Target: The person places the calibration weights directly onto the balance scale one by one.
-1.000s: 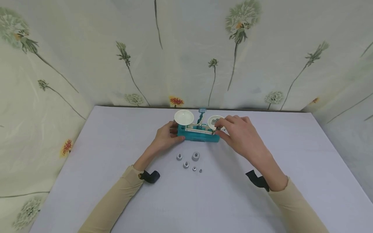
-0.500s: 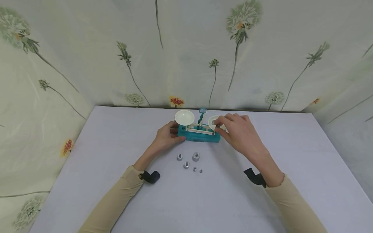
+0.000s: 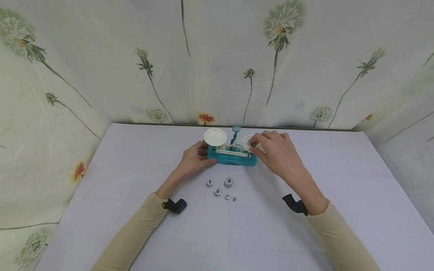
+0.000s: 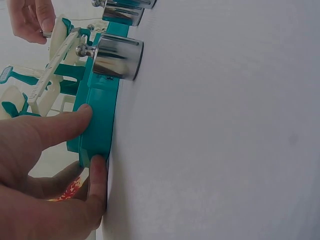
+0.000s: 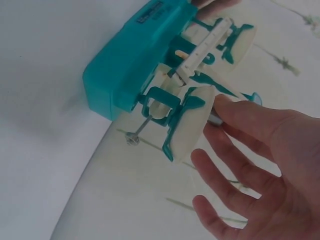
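Observation:
A teal balance scale [image 3: 232, 160] with two cream pans stands near the table's back edge. My left hand [image 3: 194, 159] grips the left end of its base; in the left wrist view the thumb [image 4: 75, 122] lies on the base's side. Above that end sits the left pan [image 3: 215, 137], with nothing in it. At the right pan [image 3: 246, 142], my right hand [image 3: 279, 156] pinches a small metal weight [image 5: 215, 119] between thumb and index finger, its other fingers spread. Another weight [image 3: 249, 142] lies in that pan, partly hidden by the fingers.
Several knobbed silver weights of different sizes, the largest one [image 3: 228, 182] among them, stand on the white table [image 3: 190, 241] in front of the scale. A flower-printed cloth [image 3: 217, 67] hangs behind the table's back edge.
My right hand has shifted slightly, bringing the pinched weight from the right pan's front rim further in over the pan. My left hand has stayed on the base.

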`<state>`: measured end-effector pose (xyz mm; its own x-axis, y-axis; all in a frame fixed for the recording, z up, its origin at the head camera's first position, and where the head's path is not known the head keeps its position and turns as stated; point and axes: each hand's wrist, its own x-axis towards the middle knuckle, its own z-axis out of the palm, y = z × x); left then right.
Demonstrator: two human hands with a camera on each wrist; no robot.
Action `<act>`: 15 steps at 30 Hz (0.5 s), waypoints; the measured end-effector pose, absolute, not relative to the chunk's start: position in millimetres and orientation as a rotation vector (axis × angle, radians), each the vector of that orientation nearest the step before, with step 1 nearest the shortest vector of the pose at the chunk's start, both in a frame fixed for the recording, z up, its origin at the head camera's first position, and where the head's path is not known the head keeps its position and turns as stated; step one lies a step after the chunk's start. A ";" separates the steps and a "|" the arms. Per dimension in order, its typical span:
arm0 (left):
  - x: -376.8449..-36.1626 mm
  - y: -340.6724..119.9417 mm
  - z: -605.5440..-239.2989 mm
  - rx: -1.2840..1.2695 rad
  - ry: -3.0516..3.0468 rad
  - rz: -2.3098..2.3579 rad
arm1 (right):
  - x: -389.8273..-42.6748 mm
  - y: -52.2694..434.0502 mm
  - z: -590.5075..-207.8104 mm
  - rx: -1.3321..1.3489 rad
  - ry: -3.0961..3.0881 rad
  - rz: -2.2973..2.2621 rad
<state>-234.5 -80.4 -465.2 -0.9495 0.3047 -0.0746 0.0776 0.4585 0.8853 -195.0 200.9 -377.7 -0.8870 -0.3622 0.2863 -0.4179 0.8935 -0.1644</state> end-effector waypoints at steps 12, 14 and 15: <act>-234.5 -80.6 -466.0 0.332 2.487 1.493 | -198.2 199.8 -380.2 0.578 -2.813 0.341; -234.4 -80.9 -466.1 0.333 2.486 1.495 | -198.6 199.7 -380.5 0.576 -2.816 0.341; -234.4 -81.0 -466.1 0.335 2.487 1.496 | -198.9 199.6 -380.6 0.575 -2.818 0.340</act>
<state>-234.4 -81.0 -466.1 -0.9499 0.3048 -0.0699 0.0810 0.4556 0.8865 -198.9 199.6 -380.6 -0.8922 -0.3523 0.2826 -0.4094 0.8950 -0.1769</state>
